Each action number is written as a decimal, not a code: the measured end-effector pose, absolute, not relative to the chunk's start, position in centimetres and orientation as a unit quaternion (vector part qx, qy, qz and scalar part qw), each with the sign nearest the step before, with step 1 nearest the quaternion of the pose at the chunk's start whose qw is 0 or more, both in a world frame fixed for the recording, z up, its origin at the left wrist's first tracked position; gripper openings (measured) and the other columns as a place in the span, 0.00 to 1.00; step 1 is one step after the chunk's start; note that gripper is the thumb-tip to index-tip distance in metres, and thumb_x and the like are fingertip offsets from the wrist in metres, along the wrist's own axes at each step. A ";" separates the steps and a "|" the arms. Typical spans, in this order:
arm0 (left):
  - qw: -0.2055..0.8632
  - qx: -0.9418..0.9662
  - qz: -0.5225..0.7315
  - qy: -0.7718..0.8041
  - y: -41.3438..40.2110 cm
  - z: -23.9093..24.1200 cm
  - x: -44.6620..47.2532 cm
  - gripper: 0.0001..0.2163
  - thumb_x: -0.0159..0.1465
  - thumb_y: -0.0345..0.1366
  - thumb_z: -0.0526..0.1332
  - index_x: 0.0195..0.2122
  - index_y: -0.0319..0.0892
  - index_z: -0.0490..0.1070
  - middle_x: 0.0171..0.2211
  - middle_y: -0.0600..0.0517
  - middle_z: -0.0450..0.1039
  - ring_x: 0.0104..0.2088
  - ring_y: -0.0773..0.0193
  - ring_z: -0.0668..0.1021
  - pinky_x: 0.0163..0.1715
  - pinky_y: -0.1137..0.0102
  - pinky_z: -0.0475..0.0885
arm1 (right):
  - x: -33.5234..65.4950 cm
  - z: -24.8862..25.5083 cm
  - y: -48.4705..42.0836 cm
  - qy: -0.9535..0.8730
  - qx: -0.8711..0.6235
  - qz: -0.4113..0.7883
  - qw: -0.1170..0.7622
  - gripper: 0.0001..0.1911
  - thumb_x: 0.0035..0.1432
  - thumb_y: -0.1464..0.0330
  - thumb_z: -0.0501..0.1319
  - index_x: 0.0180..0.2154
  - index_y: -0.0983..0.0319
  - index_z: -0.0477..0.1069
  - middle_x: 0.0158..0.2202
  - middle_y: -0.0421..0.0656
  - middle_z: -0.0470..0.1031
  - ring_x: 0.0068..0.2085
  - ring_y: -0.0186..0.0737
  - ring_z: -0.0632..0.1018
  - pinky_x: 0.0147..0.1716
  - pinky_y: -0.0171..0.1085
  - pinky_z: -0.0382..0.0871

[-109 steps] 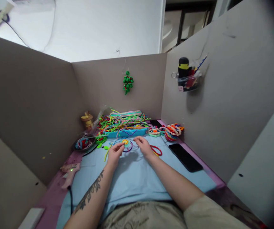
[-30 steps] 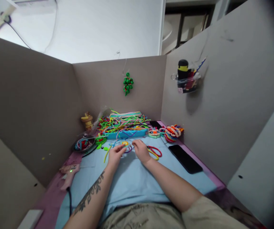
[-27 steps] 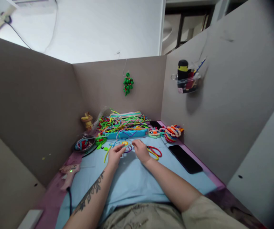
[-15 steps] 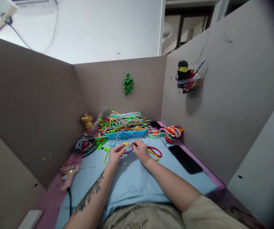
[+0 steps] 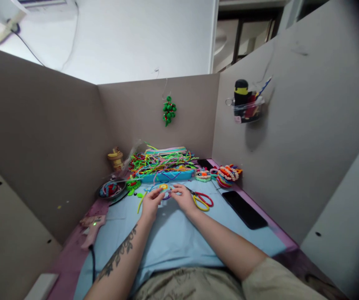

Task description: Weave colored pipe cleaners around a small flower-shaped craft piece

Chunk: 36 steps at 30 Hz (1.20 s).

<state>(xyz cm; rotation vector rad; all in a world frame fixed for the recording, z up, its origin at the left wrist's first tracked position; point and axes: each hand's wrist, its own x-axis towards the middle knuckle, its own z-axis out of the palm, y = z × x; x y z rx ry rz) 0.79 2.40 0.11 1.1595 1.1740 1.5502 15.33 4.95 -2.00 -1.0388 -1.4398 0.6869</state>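
My left hand (image 5: 151, 201) and my right hand (image 5: 181, 196) meet over the blue cloth, fingertips pinched close together. What they pinch is small and pale, too blurred to make out. Just beyond the fingertips lies a yellow coil (image 5: 163, 186), with blue and purple pipe cleaners around it, partly hidden by the hands. A yellow-green pipe cleaner (image 5: 140, 204) lies left of my left hand, near small green pieces (image 5: 140, 195). Scissors (image 5: 205, 202) with one red and one yellow handle rest beside my right hand, their blades partly behind it.
A blue tray (image 5: 179, 176) heaped with colourful pipe cleaners stands at the back. A pink glue gun (image 5: 92, 230) with a cord lies left, and a black phone (image 5: 244, 209) right. A dark bowl (image 5: 121, 191) and finished woolly crafts (image 5: 226, 175) flank the tray. Grey panels (image 5: 154, 100) enclose the table.
My right fingertips have moved slightly left and down, nearer the left ones. More of the yellow coil and of the scissors shows. The whole view has shifted a little.
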 end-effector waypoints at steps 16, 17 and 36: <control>0.181 0.620 0.603 0.467 1.4 -0.4 1.2 0.10 0.53 0.36 0.63 0.36 0.42 0.77 0.31 0.50 0.77 0.23 0.68 0.72 0.26 0.72 0.69 | 13.6 -3.0 3.7 -0.618 -0.346 0.473 0.523 0.19 0.46 0.58 0.64 0.38 0.62 0.69 0.38 0.43 0.71 0.43 0.42 0.70 0.43 0.40 0.63; 0.171 0.629 0.599 0.464 1.3 -0.4 1.2 0.10 0.53 0.35 0.62 0.37 0.42 0.77 0.31 0.50 0.77 0.23 0.68 0.72 0.26 0.73 0.69 | 13.5 -3.0 3.6 -0.612 -0.339 0.485 0.526 0.19 0.47 0.57 0.63 0.38 0.63 0.69 0.38 0.43 0.71 0.43 0.42 0.70 0.43 0.40 0.63; 0.247 0.537 0.629 0.505 1.7 0.2 1.0 0.15 0.49 0.42 0.65 0.35 0.38 0.77 0.17 0.57 0.64 0.18 0.72 0.63 0.19 0.75 0.60 | 14.4 -2.0 4.1 -0.626 -0.388 0.422 0.529 0.10 0.50 0.63 0.58 0.24 0.62 0.64 0.20 0.35 0.62 0.24 0.32 0.64 0.26 0.32 0.58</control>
